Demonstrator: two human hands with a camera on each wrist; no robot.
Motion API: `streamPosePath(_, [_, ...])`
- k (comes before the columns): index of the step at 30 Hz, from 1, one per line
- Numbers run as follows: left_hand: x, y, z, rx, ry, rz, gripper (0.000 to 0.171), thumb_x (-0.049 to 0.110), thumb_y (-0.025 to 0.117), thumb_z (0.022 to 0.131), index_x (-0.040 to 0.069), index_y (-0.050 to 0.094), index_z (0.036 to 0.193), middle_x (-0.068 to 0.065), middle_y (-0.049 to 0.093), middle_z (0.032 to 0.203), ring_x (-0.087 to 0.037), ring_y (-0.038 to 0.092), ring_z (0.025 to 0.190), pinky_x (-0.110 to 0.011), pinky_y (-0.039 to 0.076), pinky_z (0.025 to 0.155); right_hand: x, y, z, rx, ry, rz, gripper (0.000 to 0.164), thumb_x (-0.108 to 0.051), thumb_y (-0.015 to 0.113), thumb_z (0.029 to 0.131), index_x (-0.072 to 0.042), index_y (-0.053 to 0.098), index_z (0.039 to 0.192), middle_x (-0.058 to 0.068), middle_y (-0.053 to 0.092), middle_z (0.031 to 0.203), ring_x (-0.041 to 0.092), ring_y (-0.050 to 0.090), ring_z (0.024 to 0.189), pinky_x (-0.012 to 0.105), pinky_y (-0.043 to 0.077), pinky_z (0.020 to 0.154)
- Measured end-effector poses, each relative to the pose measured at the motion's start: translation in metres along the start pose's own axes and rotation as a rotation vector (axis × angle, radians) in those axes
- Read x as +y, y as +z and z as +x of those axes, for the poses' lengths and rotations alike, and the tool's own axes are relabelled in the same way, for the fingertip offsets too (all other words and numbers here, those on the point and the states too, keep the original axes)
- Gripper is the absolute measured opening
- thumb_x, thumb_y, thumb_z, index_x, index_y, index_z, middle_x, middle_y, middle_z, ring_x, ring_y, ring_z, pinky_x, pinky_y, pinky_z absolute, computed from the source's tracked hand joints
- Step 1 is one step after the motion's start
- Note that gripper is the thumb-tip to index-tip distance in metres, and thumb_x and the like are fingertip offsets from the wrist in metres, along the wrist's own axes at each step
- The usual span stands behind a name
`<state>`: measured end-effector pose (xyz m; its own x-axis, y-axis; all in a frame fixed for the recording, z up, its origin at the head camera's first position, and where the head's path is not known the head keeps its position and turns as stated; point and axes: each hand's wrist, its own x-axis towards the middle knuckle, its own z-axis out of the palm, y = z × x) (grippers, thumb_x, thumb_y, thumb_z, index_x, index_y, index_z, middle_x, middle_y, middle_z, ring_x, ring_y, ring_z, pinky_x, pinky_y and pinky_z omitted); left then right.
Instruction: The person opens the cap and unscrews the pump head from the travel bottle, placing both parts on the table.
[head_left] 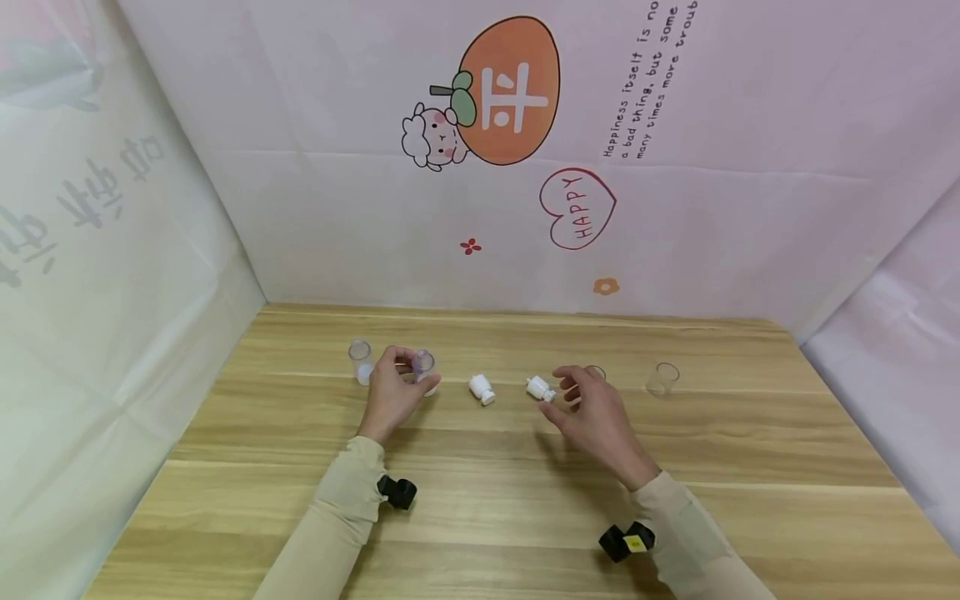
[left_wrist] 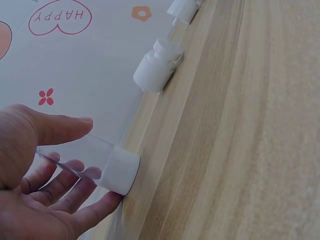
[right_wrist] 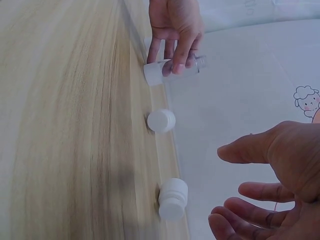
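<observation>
My left hand [head_left: 393, 392] grips a clear cylindrical container [head_left: 424, 363] with thumb and fingers on opposite sides. In the left wrist view its white lower part [left_wrist: 121, 170] stands on the wooden table, fingertips right by it. Two small white bottles [head_left: 482, 389] [head_left: 540, 389] lie on their sides between the hands, caps toward me. Over the right-hand one hovers my right hand [head_left: 596, 417], fingers spread and apart from it. In the right wrist view this hand [right_wrist: 280, 185] holds nothing.
Left of the left hand stands another clear container [head_left: 360, 358], white at its bottom. On the right are a clear cup [head_left: 663, 380] and a second clear cup [head_left: 596, 372], mostly hidden behind the right hand. Printed white cloth [head_left: 337, 208] hangs at the table's back edge.
</observation>
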<state>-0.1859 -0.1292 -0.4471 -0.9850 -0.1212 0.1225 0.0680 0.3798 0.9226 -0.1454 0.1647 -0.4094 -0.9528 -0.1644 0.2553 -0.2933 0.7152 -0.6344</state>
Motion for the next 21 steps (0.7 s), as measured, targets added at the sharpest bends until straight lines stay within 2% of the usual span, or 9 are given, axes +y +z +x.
streamPosePath(15, [0.0017,-0.0009,-0.0028,-0.022,-0.031,-0.023,0.052,0.001,0.085,0.080,-0.003,0.052,0.119,-0.023,0.060,0.118,-0.035,0.061,0.112,-0.042,0.056,0.091,0.0017,-0.0040,-0.0024,0.000,-0.004,-0.004,0.049,-0.011,0.084,0.083,0.004,0.063,0.124,0.020,0.063,0.104,0.034,0.065,0.087,0.044,0.058,0.075])
streamPosePath(21, [0.0039,-0.0029,-0.0045,-0.034,-0.017,-0.017,0.058,0.003,0.086,0.079,-0.003,0.050,0.124,-0.021,0.059,0.121,-0.035,0.059,0.115,-0.042,0.055,0.092,0.0043,-0.0075,-0.0012,0.008,-0.003,-0.013,0.049,-0.011,0.085,0.083,0.004,0.063,0.124,0.020,0.063,0.104,0.033,0.064,0.088,0.043,0.058,0.074])
